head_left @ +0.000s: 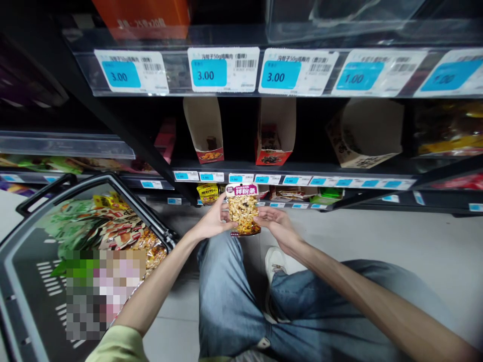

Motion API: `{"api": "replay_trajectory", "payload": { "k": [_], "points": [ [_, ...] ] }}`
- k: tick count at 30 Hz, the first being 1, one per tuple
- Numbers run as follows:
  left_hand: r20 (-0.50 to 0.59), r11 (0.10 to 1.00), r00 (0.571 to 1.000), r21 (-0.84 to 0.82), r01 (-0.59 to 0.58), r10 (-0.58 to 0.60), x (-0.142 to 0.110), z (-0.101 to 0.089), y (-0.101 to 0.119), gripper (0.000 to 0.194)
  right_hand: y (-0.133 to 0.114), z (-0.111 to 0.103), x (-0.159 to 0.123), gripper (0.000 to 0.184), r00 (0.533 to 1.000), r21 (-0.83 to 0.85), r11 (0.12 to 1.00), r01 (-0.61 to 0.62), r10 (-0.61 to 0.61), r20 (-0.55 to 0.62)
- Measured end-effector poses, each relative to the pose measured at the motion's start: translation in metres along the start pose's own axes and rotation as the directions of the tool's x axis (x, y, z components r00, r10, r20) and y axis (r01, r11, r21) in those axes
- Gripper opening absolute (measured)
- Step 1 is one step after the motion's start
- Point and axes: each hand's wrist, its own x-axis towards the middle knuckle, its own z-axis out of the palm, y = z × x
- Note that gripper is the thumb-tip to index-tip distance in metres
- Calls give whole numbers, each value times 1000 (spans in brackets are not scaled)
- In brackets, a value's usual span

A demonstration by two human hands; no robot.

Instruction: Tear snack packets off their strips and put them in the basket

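I crouch before low shop shelves and hold a snack packet [242,210] upright between both hands. The packet is clear with a pink-and-white header and tan snack pieces inside. My left hand [213,219] grips its left edge, fingers closed on it. My right hand [274,221] supports its right edge with curled fingers. The packet hangs just in front of the lowest shelf [287,204], above my knees in blue jeans [230,301].
A black shopping basket [33,281] stands at my left, full of snack packets [113,226]. Black shelves ahead carry blue price tags [223,69] and open cardboard display boxes [273,131]. A yellow packet [208,192] lies on the lowest shelf. Pale tiled floor [396,241] stretches right.
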Motion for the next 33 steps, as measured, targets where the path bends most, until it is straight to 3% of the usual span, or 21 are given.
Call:
{"api": "replay_trajectory", "payload": {
  "k": [7,17,23,26,30,33],
  "points": [
    [-93,998,995,-52,-36,31,3,-2,0,96,-2,1,3,41,1000,44,999,-4,5,-24],
    [-126,999,992,-21,-34,31,3,-5,-1,93,0,2,2,43,997,3,998,-58,57,43],
    [-132,992,991,-121,-34,17,3,-3,3,89,2,0,3,45,998,14,999,-52,52,26],
    [-77,982,996,-186,18,-33,3,-2,5,84,2,0,3,45,997,35,998,-48,45,61],
    [128,981,989,-166,95,-74,1,4,3,72,3,1,3,44,994,11,1000,-11,9,113],
    [91,1000,996,-21,13,-11,0,8,0,65,5,2,2,45,990,-4,1000,-12,12,142]
  ]
}}
